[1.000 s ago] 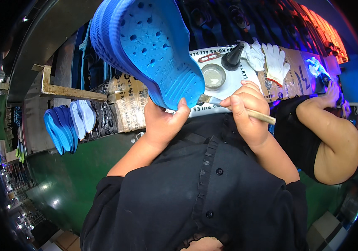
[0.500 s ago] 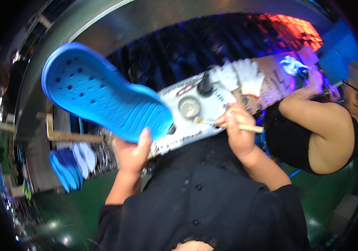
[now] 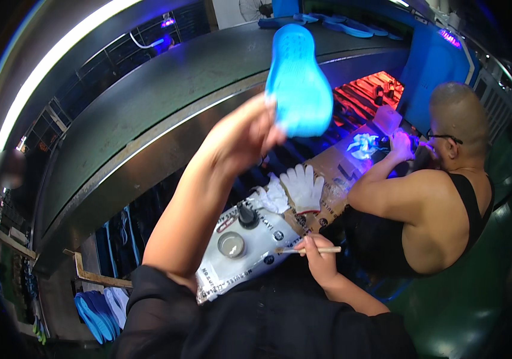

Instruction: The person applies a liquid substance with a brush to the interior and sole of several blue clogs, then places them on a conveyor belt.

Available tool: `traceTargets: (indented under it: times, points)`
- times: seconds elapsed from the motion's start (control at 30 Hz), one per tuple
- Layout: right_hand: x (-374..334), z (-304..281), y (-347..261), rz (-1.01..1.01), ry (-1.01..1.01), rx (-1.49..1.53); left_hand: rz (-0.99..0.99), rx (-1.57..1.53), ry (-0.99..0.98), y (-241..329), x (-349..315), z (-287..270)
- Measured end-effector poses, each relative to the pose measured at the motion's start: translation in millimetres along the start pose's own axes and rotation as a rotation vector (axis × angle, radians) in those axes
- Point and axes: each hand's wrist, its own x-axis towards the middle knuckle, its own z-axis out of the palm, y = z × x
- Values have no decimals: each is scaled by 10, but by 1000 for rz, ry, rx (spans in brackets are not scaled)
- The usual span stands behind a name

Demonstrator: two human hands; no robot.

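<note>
A conveyor (image 3: pixel 166 113) sweeps from eight o'clock round to one, and a co-worker (image 3: pixel 429 206) is at three. The cardboard-topped table (image 3: pixel 323 208) bears a white plastic sheet (image 3: pixel 277 230). A blue shoe sole (image 3: pixel 301 90) is raised above it, its long axis running roughly twelve to six. The sole lies at one o'clock from the left hand (image 3: pixel 250 137), the nearer one, whose blurred grip appears clamped on its eight o'clock edge. The right hand (image 3: pixel 319 263), well apart at the sole's six o'clock, pinches a brush (image 3: pixel 329 249), bristles pointing to nine, toward a small bowl (image 3: pixel 220 251) without touching it. A dark cone-shaped bottle (image 3: pixel 247 217) stands at the bowl's one o'clock.
</note>
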Motion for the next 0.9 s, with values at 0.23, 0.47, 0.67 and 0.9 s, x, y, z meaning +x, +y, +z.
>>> traceTargets:
  times: [0.23,0.47,0.67,0.9]
  points:
    - [-7,-207,49,140,61,79,188,60,-21,-266,86,405]
    - [20,-110,182,196,19,168,-24,233,437,-1003,-1601,-1490]
    - [-89,110,284,311,101,154,-146,-191,1466,-1884,-4489,-3346]
    - [-43,673,319,276,-143,285,418,-431,1832,-1669,-5600,-3244]
